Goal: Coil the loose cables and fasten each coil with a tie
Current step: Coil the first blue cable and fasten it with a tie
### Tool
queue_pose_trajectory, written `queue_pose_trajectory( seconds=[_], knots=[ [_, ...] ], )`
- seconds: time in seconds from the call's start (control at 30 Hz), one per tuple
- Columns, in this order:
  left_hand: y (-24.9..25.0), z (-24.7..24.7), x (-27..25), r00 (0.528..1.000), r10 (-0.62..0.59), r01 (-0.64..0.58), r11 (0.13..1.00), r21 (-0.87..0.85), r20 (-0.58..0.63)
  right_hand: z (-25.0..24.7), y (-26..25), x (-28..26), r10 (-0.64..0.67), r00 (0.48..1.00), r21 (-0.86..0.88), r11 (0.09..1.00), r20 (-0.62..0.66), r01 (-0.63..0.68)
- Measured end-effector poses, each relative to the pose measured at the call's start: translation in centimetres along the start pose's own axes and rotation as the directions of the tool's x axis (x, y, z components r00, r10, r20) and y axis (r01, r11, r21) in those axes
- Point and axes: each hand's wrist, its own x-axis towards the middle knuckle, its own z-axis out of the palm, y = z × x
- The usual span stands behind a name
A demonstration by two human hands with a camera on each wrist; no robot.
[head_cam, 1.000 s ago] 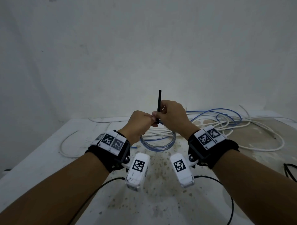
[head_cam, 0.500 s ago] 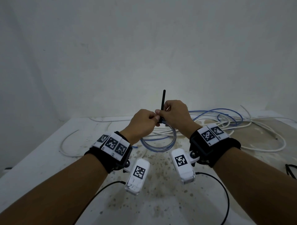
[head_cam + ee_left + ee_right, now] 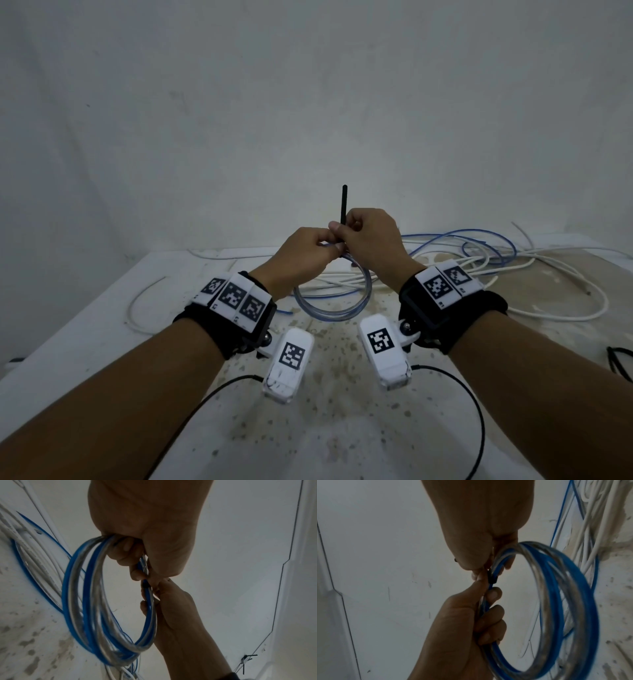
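Note:
A small coil of blue and clear cable hangs above the table between my two hands. My left hand grips the coil's top with curled fingers, as the right wrist view shows. A black tie is looped round the strands, its head against the coil and its tail pointing straight up. My right hand pinches the tail just above the coil, right next to the left hand. In the right wrist view the tie head sits between both hands.
A tangle of loose white and blue cables lies at the back right of the stained white table. One white cable curves at the left. A black cable shows at the right edge. A plain wall stands close behind.
Both hands have risen slightly with the coil. The tie's tail tip stands a little higher. The grips look the same.

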Motion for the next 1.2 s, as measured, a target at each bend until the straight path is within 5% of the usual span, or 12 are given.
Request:
queue_pose_trajectory(
  seconds=[0.23, 0.7, 1.0, 1.2],
  knots=[
    [0.0, -0.1, 0.2, 1.000, 0.028, -0.028, 0.999, 0.034, 0.005, 0.0, -0.4, 0.2, 0.025, 1.000, -0.102, 0.994, -0.015, -0.027],
    [-0.9, 0.9, 0.1, 0.997, 0.081, -0.081, 0.978, 0.194, 0.008, 1.4, 1.2, -0.3, 0.312, 0.947, 0.388, 0.866, 0.073, -0.315],
    [-1.4, 1.6, -0.1, 0.997, 0.080, -0.073, 0.958, 0.276, -0.014, 2.4, 2.3, -0.3, 0.410, 0.900, 0.360, 0.826, 0.147, -0.435],
    [-1.7, 1.5, 0.0, 0.999, 0.038, -0.039, 0.984, 0.173, 0.009, 1.8, 1.4, -0.7, 0.453, 0.870, 0.446, 0.749, 0.197, -0.491]
  ],
)
